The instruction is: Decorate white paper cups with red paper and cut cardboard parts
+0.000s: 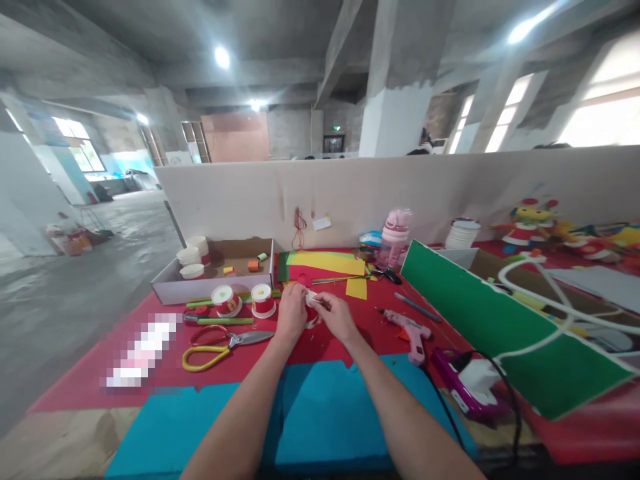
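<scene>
My left hand (291,312) and my right hand (336,316) meet over the red-covered table, fingers closed on a small paper cup (311,300) in white and red. The fingers hide much of it, and its exact shape is hard to make out. Left of my left hand, two upturned paper cups with red bands, a nearer one (263,301) and a farther one (226,301), stand on the table. Yellow-and-red-handled scissors (227,343) lie in front of them. To the right of my right hand is a pink glue gun (407,330).
A shallow cardboard box (185,291) with white cups stands at the back left. Yellow paper sheets (325,264) and a pink bottle (395,233) are at the back. A green-sided box (480,320) and a purple power strip (465,387) with cables lie right. Blue cloth (330,420) covers the front edge.
</scene>
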Motion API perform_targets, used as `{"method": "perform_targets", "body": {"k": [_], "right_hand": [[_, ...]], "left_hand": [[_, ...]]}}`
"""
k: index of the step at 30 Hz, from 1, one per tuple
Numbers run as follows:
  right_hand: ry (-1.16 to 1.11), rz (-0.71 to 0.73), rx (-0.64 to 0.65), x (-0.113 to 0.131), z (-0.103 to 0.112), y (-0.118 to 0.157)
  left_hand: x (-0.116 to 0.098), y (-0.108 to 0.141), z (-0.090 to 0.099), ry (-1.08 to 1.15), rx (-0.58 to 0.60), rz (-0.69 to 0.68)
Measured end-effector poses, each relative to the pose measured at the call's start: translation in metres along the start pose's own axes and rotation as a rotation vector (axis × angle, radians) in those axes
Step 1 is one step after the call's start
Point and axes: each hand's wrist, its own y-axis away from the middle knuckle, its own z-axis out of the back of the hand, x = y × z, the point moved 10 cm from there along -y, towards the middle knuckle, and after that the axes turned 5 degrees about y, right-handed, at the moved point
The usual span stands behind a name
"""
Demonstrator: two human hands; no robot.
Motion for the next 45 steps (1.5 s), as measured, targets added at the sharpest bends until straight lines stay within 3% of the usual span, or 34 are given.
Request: {"method": "perform_targets", "body": {"k": [5,9,17,22,27,36,45], "right_hand": [[0.111,0.058,-0.038,-0.003,0.007,-0.001],[0.171,0.107,-0.026,0.001,0.004,0.0],[0.297,0.212,-0.053,0.023,-0.001,0.004],[0.314,0.181,-0.046,0.024,-0.003,0.006],[0.216,0.115,-0.106,0.018,0.002,0.009],[0.125,0.008,-0.149,0.012,-0.002,0.024],[0.107,0.018,-0.149,0.009,-0.003,0.025]], "left_hand": [[-0.004,0.005,0.002,0.183,0.054,-0.11],[0.007,0.006,0.009,0.285,0.068,-0.078],[-0.004,0.01,0.007,0.072,0.038,-0.113],[0.018,0.012,0.012,0.231,-0.055,0.038],[0.028,0.013,0.011,0.392,-0.024,0.151],[0.019,0.018,0.017,0.319,-0.017,0.108],[0.012,0.016,0.012,0.203,-0.008,0.088]]}}
